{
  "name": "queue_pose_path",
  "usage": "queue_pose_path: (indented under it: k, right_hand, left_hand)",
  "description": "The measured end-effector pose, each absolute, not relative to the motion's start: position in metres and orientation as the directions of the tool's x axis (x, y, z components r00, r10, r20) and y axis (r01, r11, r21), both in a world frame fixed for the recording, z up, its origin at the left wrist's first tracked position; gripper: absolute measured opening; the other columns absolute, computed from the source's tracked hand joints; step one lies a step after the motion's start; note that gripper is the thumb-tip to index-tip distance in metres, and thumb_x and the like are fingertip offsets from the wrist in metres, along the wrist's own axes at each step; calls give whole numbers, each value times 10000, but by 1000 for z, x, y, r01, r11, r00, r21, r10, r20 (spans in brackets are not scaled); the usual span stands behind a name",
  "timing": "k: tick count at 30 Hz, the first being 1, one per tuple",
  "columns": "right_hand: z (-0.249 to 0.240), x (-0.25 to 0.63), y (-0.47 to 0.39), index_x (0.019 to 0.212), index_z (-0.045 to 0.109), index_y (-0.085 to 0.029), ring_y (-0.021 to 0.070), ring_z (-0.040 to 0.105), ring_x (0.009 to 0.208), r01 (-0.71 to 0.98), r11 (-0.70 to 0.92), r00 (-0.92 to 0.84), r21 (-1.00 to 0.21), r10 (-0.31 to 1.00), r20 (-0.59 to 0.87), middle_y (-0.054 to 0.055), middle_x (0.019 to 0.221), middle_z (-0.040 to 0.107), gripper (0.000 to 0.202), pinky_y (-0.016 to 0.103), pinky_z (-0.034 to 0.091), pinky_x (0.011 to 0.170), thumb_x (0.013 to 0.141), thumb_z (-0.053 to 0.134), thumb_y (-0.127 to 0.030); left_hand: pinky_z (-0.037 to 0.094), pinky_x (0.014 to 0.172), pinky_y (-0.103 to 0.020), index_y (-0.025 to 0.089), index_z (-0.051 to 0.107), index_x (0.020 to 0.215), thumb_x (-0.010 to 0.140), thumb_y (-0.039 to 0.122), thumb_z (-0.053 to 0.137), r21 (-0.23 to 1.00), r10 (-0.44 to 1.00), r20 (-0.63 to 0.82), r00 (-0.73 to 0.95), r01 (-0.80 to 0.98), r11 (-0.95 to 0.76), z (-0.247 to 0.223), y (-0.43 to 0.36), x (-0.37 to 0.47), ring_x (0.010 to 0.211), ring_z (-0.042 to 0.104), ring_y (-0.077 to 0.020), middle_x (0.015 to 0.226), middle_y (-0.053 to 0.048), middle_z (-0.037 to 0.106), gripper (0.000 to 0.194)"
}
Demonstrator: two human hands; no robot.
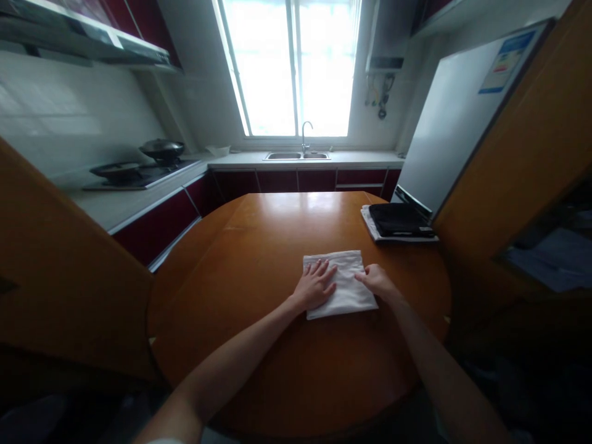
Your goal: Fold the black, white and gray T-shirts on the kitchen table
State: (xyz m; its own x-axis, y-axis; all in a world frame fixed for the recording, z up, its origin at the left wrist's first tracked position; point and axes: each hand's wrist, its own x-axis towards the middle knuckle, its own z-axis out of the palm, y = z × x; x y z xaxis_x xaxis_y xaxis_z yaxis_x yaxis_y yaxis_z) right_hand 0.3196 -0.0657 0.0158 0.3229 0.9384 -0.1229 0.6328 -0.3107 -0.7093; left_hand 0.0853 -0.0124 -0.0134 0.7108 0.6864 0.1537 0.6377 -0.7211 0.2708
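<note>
A white cloth (348, 295), folded into a rough square, lies flat on the wooden table (240, 265). Across its left part rests my left hand (316, 285), palm down with the fingers spread. At the right edge of the cloth, my right hand (378, 282) pinches the fabric, its thumb on top and the other fingers curled at the side. The underside of the cloth is hidden, and whether it is a garment I cannot tell.
Folded black fabric (398, 219) sits on folded white fabric (370, 226) at the table's back right, near the fridge (467, 117). Beyond the table runs a counter with a sink (284, 156). Pans (161, 148) stand on the stove at left.
</note>
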Motion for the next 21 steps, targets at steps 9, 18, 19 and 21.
queue_pose_path:
  k: [9,18,19,21]
  right_hand:
    - [27,321,-61,799,707,-93,168,648,576,91,-436,158,-895,894,-419,83,681,716,165,227,481,514,837,740,-251]
    - [46,324,-69,973,722,-131,179,696,705,-85,-201,208,-976,954,-214,69,861,768,227,250,547,635,747,732,-147]
    - [52,329,-73,1010,718,-143,177,690,691,-84,-186,214,-979,956,-200,61,866,768,265,247,540,609,747,733,-168]
    - [66,345,-83,1065,712,-164,169,668,644,-61,-168,233,-984,956,-178,48,861,765,320,236,512,548,748,733,-212]
  left_hand:
    - [198,1236,-573,300,444,1534,1022,458,444,335,691,214,691,612,-716,-15,-9,86,1533,258,-306,1622,-67,382,536]
    - [222,1239,-538,251,496,1476,1057,368,386,423,677,403,616,531,-734,-15,-5,86,1485,353,-268,1529,-73,505,449]
    - [228,1238,-535,253,502,1467,1057,361,385,425,671,423,609,521,-740,-15,-6,87,1478,362,-265,1512,-72,520,440]
    - [244,1230,-536,257,514,1448,1053,344,393,426,662,437,608,508,-748,-15,-6,88,1470,372,-265,1486,-73,539,423]
